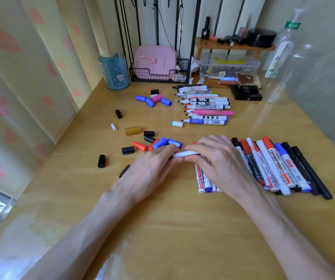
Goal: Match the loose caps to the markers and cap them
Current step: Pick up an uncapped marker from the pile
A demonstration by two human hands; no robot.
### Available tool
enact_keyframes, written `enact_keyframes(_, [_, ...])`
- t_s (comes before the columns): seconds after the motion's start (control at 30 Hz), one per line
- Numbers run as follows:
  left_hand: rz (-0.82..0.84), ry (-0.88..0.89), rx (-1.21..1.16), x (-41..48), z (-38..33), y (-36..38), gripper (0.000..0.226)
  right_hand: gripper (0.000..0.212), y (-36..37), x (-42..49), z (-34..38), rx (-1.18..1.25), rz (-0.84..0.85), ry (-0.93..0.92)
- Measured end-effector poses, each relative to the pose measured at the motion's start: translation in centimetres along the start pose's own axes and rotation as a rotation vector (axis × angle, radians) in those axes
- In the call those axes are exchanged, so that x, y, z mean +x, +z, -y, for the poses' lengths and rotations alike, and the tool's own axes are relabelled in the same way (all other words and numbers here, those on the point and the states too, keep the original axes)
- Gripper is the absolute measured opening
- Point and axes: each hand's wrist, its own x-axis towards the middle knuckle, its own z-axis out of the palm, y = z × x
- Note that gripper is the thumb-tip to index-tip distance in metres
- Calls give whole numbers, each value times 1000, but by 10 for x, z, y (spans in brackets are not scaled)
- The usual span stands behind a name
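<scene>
The desk is pale wood under a glossy, seemingly clear cover. Markers and loose caps look smooth plastic, mostly glossy. At its back edge, the black wire basket is probably matt metal.

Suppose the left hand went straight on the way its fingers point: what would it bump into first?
The left hand would most likely meet the right hand, gripping the same white marker just ahead.

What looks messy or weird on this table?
The loose caps lie scattered over the left side of the table, some alone, some in little heaps, away from their markers. The uncapped markers at the back lie in a row with bare tips showing. Nothing looks spilled or broken.
</scene>
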Motion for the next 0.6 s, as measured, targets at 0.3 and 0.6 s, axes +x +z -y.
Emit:
enact_keyframes(0.3, [-201, -62, -101, 8, 8, 9, 29, 23, -15, -2, -16, 10, 16, 108])
enact_keyframes(0.6, [-126, -48, -139, 24, -2, 19, 46, 7, -58, -2, -26, 46, 101, 369])
